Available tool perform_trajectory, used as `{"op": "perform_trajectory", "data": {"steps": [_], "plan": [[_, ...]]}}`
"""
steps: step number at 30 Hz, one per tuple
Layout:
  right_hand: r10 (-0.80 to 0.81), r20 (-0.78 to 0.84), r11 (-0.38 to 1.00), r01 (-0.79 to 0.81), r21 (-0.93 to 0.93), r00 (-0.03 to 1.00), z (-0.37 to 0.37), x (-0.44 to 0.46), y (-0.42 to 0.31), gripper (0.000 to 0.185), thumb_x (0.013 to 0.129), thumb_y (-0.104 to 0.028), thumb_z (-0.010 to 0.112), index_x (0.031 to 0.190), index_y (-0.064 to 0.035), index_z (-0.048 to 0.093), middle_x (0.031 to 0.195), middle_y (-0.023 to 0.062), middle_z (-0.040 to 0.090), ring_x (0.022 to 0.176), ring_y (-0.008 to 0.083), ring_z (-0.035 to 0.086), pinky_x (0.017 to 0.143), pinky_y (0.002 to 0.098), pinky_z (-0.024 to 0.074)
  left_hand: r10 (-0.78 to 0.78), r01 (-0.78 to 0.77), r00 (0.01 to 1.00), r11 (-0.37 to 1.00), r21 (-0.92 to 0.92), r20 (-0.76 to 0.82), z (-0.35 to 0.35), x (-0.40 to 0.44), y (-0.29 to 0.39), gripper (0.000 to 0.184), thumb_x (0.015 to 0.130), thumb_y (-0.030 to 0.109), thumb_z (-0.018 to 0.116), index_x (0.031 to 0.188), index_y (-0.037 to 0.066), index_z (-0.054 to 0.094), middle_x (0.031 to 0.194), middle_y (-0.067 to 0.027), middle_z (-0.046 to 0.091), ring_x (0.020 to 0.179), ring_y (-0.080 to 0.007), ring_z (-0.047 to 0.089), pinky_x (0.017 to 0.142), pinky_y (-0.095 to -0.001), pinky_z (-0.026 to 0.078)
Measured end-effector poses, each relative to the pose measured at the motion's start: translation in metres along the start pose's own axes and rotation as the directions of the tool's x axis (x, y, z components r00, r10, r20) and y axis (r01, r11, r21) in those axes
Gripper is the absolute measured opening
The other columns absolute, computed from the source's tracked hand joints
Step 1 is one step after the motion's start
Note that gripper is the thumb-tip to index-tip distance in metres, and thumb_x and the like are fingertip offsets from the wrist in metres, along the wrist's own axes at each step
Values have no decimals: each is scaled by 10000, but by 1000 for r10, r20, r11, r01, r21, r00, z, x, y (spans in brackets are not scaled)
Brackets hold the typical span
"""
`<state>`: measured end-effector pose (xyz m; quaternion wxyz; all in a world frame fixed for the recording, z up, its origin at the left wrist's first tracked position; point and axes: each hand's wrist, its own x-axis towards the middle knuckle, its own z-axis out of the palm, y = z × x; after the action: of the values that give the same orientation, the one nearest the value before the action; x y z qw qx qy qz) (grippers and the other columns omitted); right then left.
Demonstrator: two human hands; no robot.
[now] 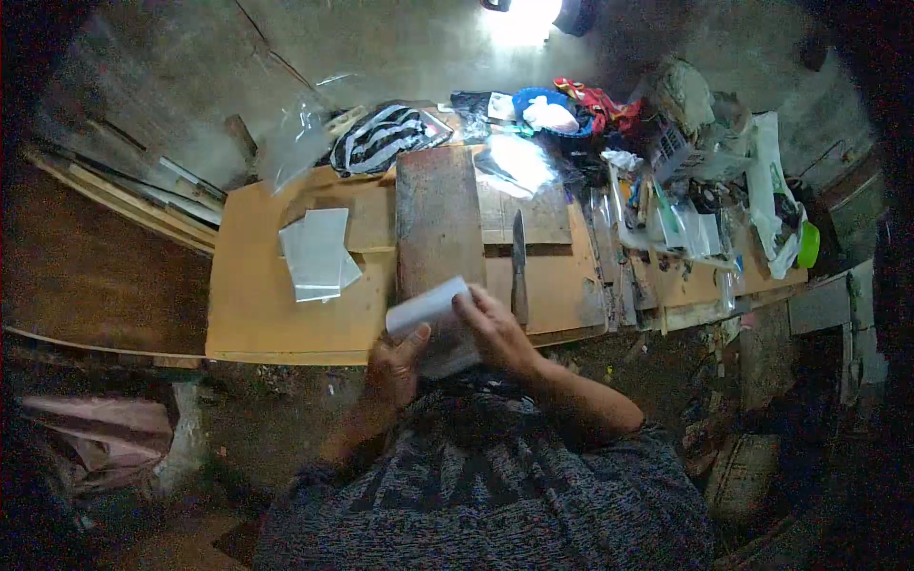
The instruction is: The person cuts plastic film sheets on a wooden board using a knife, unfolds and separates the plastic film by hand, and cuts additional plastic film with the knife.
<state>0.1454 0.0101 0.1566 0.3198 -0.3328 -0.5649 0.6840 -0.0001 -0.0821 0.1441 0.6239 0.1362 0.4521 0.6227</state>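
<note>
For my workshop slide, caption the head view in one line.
Left hand and right hand hold a pale sheet at a worktable where a knife and overlapping white sheets lie.

From my end, I get a blown-out white lamp [522, 19] up top, glare on plastic [519, 164] across the bench [257, 324], and grainy, bowed edges darkening into black corners.

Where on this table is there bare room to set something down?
The table is bare at front left, between the white sheets and the front edge. A smaller patch lies between the knife and the clutter. Crowded: the back, around the striped bag, and the right end.
</note>
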Motion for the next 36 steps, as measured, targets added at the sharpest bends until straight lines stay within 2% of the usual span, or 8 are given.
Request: {"op": "perform_trajectory", "data": {"steps": [1,8,11,14,17,24,31,36], "plan": [[94,112,992,-102,68,989,1,0,8,375,955,-282,495,1199,-1,455,1054,81,557,936,132,534,786,302,457,45,-45,998,999,7,-44,-1,3,-5,219,890,104,574,1078,-8,580,1006,-100,642,928,-210,625,837,-366,519],[0,149,997,-11,77,989,-1,0,12,417,865,-107,640,1210,1,434,1056,92,579,939,157,579,797,286,491,61,-58,997,995,76,-37,-4,13,-4,267,916,145,534,1140,-1,529,1020,-158,625,922,-280,634,819,-412,532],[61,223,997,-70,30,973,-14,0,8,442,814,-21,669,1197,-6,449,1049,97,595,947,161,591,802,301,500,170,-187,976,974,-129,-133,-3,19,-2,230,913,148,558,1084,-4,572,1029,-122,621,962,-230,604,851,-359,489],[143,272,989,-143,-21,952,-29,5,37,432,797,0,668,1179,-8,468,1035,95,611,931,166,606,790,302,507,427,-338,890,853,397,-160,-36,35,-8,264,926,179,537,1115,-4,543,1043,-128,599,987,-249,589,859,-394,489],[163,179,985,-149,-90,970,-37,5,18,417,786,-5,669,1155,7,476,974,84,625,855,171,632,793,299,523,248,-253,967,885,-391,-62,-10,18,35,399,945,265,495,1259,26,445,1139,-121,547,1043,-271,556,902,-462,470],[192,-126,901,-124,416,973,-21,1,28,364,770,-62,712,1085,15,547,882,51,644,789,135,621,718,277,521,325,-279,946,805,-524,-4,-21,23,34,425,966,339,433,1265,38,451,1161,-133,551,1054,-278,552,918,-455,462],[315,43,927,-317,201,948,-32,-16,23,219,840,-143,661,987,18,641,823,21,632,672,97,559,581,266,454,269,-289,954,943,-164,-133,-47,5,28,364,976,216,441,1247,-26,438,1143,-109,549,1067,-222,539,956,-383,438],[253,20,967,-253,-21,967,-62,-36,4,223,825,-159,672,961,18,668,798,12,633,655,82,535,575,235,432,182,-281,925,919,-277,-334,-113,-16,2,328,875,138,610,1160,6,516,1040,-61,576,992,-204,548,873,-336,464]]}}
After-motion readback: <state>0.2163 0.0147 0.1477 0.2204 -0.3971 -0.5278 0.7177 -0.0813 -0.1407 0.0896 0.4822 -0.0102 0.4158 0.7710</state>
